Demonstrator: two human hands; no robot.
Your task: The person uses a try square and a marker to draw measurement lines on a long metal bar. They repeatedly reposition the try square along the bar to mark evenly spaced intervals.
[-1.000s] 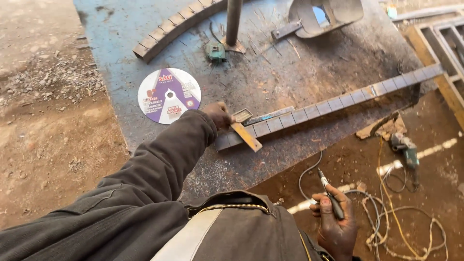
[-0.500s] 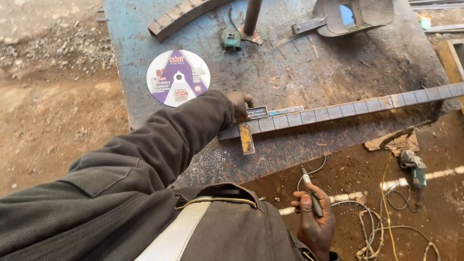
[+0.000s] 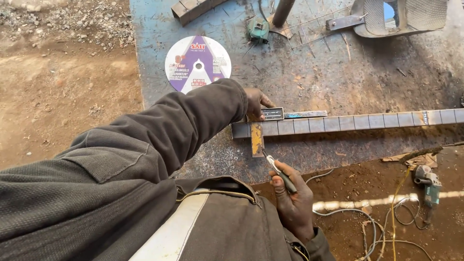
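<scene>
- The left hand (image 3: 255,101) lay pressed down on a try square (image 3: 265,121) — fingers spread flat over its steel blade, pinning it rather than gripping it.
- The square's yellowed stock hung down over the near edge of a long metal bar (image 3: 348,123), while its blade ran along the bar's top toward 3 o'clock.
- That bar, scored across at regular steps, stretched from the hand off toward 3 o'clock across a worn blue-grey steel table (image 3: 338,72).
- The right hand (image 3: 292,203), at about 5 o'clock from the left, was closed around a slim scriber (image 3: 279,171) with a dark handle; its tip pointed up toward the lower end of the stock, and whether it touched could not be told.
- At 11 o'clock from the left hand a round cutting disc (image 3: 197,63), white and purple, lay flat on the table.
- Farther off at 12 o'clock sat a small green tape measure (image 3: 258,29), beside an upright pipe (image 3: 282,12).
- A welding mask (image 3: 401,17) rested near the table's far edge at 1 o'clock.
- Down on the dirt floor at 4 o'clock lay an angle grinder (image 3: 427,183) among loose cables (image 3: 357,217).
</scene>
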